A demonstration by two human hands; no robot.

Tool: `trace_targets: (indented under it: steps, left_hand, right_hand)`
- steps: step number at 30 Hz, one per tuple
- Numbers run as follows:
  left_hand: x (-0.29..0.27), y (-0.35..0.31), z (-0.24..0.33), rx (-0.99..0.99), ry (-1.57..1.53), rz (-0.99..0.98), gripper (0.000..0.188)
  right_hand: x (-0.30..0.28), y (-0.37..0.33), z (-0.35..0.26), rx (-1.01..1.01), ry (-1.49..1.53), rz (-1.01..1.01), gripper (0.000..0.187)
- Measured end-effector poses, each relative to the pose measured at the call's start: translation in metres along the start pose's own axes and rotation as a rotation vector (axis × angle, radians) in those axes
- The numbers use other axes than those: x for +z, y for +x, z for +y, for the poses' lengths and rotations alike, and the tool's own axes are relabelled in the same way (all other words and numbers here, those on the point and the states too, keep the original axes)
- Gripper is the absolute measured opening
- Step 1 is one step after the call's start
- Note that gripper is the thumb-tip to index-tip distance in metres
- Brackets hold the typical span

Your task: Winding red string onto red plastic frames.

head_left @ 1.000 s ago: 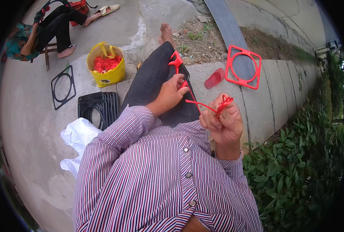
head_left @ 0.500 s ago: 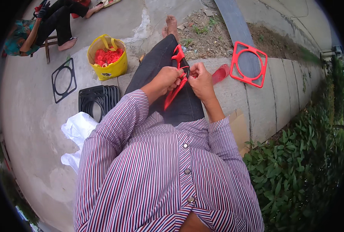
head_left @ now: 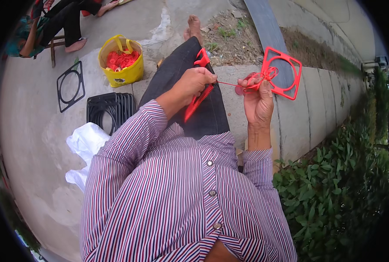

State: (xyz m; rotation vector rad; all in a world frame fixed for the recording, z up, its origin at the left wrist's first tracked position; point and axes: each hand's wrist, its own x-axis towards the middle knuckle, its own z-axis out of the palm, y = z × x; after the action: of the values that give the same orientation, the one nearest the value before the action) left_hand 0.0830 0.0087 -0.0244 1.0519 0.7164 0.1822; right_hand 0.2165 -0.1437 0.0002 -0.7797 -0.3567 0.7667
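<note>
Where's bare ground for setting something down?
Bare concrete lies left of the single black frame; bare paving between red frame and bushes. Crowded: around yellow bucket, black stack and white sheet; red cord stretches from left hand to right hand.

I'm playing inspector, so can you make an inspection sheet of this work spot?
Surface: dark trousers; concrete ground around
Things: looped red cord, one strand stretched straight; red piece on the trousers
Clutter: yellow bag, black frames, white sheeting left; red frame right
Fingers: left hand's fingers pinch the strand; right hand's fingers hold the loops
Cables: nothing seen near the hands
Surroundings: seated person upper left, bushes lower right
</note>
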Motion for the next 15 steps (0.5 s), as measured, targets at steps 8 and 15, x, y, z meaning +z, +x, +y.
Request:
trace_targets:
  steps: [8, 15]
  left_hand:
    - [-0.009, 0.017, -0.010, -0.318, -0.182, -0.044, 0.040]
    - [-0.016, -0.003, -0.014, -0.043, -0.071, -0.017, 0.030]
  right_hand:
    - [-0.015, -0.097, -0.017, 0.175, -0.086, -0.187, 0.025]
    - [-0.026, -0.062, -0.040, 0.043, 0.083, 0.012, 0.029]
